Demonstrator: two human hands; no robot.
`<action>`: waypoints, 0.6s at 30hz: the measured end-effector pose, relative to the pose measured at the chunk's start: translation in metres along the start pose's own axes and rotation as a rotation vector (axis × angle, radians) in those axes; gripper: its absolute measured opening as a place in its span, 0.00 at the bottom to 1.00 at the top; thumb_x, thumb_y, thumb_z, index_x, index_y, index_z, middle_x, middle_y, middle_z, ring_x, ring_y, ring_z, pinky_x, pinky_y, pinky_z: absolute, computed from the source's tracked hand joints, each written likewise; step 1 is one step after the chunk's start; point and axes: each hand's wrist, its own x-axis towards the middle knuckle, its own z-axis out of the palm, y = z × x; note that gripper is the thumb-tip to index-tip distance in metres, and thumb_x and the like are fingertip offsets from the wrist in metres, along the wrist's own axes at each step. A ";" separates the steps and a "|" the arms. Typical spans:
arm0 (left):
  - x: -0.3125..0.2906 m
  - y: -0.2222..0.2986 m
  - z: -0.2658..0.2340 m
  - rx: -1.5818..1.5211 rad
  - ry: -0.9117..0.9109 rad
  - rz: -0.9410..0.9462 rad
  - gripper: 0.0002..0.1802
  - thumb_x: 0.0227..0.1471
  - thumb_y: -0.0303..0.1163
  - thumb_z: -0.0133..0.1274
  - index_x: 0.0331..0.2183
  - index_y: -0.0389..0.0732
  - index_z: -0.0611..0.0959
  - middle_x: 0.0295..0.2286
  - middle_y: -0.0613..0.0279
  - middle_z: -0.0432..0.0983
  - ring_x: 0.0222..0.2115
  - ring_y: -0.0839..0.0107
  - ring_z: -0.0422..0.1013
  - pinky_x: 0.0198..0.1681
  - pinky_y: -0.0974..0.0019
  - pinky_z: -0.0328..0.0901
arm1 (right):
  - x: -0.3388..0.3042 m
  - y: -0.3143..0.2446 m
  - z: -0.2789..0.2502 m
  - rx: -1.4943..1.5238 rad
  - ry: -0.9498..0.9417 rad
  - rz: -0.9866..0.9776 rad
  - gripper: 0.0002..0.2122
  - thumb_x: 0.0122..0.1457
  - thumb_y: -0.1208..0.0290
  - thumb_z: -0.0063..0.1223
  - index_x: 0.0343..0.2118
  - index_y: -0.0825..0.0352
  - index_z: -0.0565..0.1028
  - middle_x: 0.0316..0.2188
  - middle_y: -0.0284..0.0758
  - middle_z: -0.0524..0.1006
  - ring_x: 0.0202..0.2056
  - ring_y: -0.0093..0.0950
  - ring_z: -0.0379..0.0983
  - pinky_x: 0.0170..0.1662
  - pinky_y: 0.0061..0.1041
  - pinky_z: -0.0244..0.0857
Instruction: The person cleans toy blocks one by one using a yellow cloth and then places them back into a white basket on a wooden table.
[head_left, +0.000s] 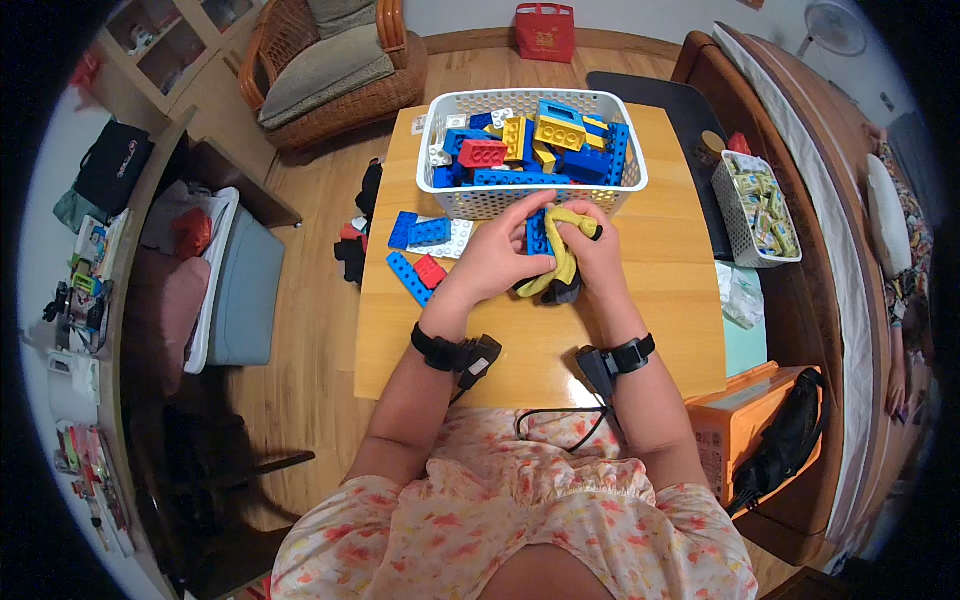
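Observation:
My left hand (502,255) is closed on a blue toy building brick (538,232), held just in front of the basket. Pinched in my right hand (592,250) is a yellow and black cloth (563,250), pressed against the brick's right side; its dark lower end hangs by the tabletop. A white perforated basket (530,203) full of blue, yellow, red and white bricks stands beyond my hands. To the left of my left hand lie a white studded plate (458,236) with blue bricks (428,232) on it, a long blue beam (409,279) and a red brick (430,271).
All this rests on a wooden table (660,320). A second basket (735,205) with small packets stands right, above an orange box (720,425). At the left are a blue-grey storage bin (247,300) and a wicker armchair (330,70). Dark cables (560,411) hang from my wrist straps.

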 end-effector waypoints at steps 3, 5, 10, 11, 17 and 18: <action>-0.002 -0.022 -0.005 -0.042 0.045 0.091 0.46 0.40 0.14 0.60 0.62 0.40 0.64 0.58 0.57 0.63 0.57 0.69 0.63 0.58 0.66 0.62 | 0.000 -0.002 -0.001 -0.056 -0.097 -0.013 0.09 0.53 0.78 0.60 0.38 0.67 0.75 0.34 0.29 0.77 0.35 0.18 0.73 0.40 0.19 0.69; 0.000 -0.029 -0.010 -0.051 0.080 0.102 0.46 0.40 0.14 0.60 0.62 0.39 0.64 0.59 0.57 0.63 0.58 0.68 0.63 0.59 0.65 0.61 | -0.001 -0.005 -0.001 -0.071 -0.153 0.027 0.10 0.53 0.79 0.60 0.38 0.67 0.75 0.34 0.29 0.77 0.35 0.18 0.73 0.39 0.19 0.69; -0.002 -0.026 -0.017 -0.121 0.111 0.116 0.45 0.40 0.14 0.61 0.61 0.38 0.65 0.59 0.58 0.63 0.58 0.68 0.63 0.60 0.66 0.60 | -0.011 -0.014 0.005 -0.120 -0.267 0.054 0.10 0.51 0.80 0.60 0.37 0.67 0.75 0.35 0.29 0.76 0.37 0.18 0.72 0.41 0.20 0.68; -0.002 -0.026 -0.017 -0.094 0.084 0.133 0.44 0.41 0.16 0.63 0.60 0.39 0.66 0.59 0.58 0.63 0.57 0.69 0.63 0.60 0.66 0.60 | -0.011 -0.011 0.004 -0.134 -0.255 0.021 0.10 0.51 0.79 0.59 0.37 0.68 0.75 0.36 0.29 0.76 0.38 0.19 0.72 0.42 0.21 0.68; -0.012 -0.019 -0.014 -0.149 -0.035 0.035 0.45 0.41 0.18 0.65 0.61 0.39 0.66 0.57 0.60 0.65 0.55 0.69 0.66 0.59 0.65 0.62 | -0.003 -0.001 0.002 -0.117 -0.035 -0.014 0.09 0.53 0.79 0.59 0.37 0.67 0.75 0.35 0.29 0.77 0.37 0.19 0.72 0.41 0.21 0.68; -0.012 -0.018 -0.013 -0.181 -0.060 -0.025 0.45 0.41 0.17 0.64 0.61 0.38 0.65 0.57 0.60 0.65 0.55 0.69 0.66 0.58 0.64 0.62 | -0.001 0.000 0.001 -0.124 0.029 -0.046 0.08 0.54 0.79 0.59 0.38 0.67 0.76 0.35 0.29 0.77 0.37 0.19 0.72 0.41 0.20 0.68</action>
